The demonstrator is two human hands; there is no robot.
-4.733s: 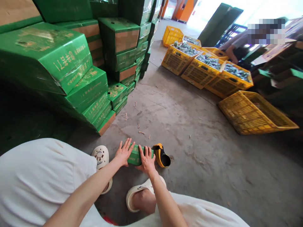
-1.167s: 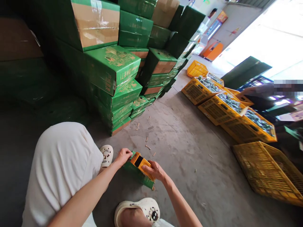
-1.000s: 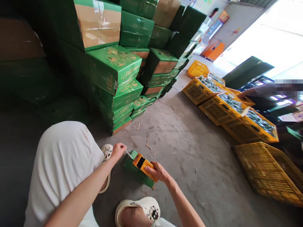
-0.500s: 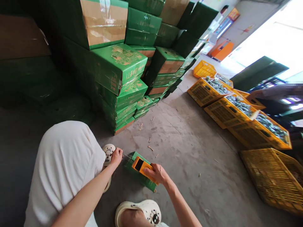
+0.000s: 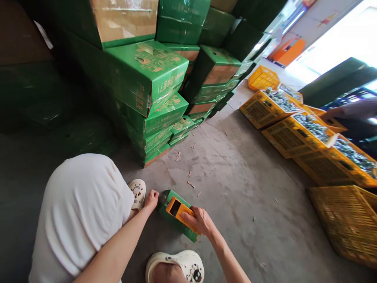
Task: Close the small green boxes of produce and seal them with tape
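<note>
A small green box (image 5: 176, 223) lies on the floor between my two feet. My right hand (image 5: 200, 220) is wrapped round an orange tape dispenser (image 5: 180, 210) with a dark opening, which covers part of the box's top. At the box's far left end my left hand (image 5: 152, 199) is closed, its fingertips close to the box edge. A shiny clear strip, apparently tape, shows by those fingers; its exact hold is too small to make out clearly.
Green cartons (image 5: 149, 74) are stacked ahead and to the left. Yellow crates (image 5: 279, 137), several filled with small items, line the right, with a yellow basket (image 5: 341, 220) nearer. Another person's arm (image 5: 350, 110) reaches over the crates. My white clogs (image 5: 188, 263) flank the box.
My left hand has moved right, closer to the box end, and the clear strip between them has shortened. The dispenser stays in my right hand on the box. The view has shifted slightly.
</note>
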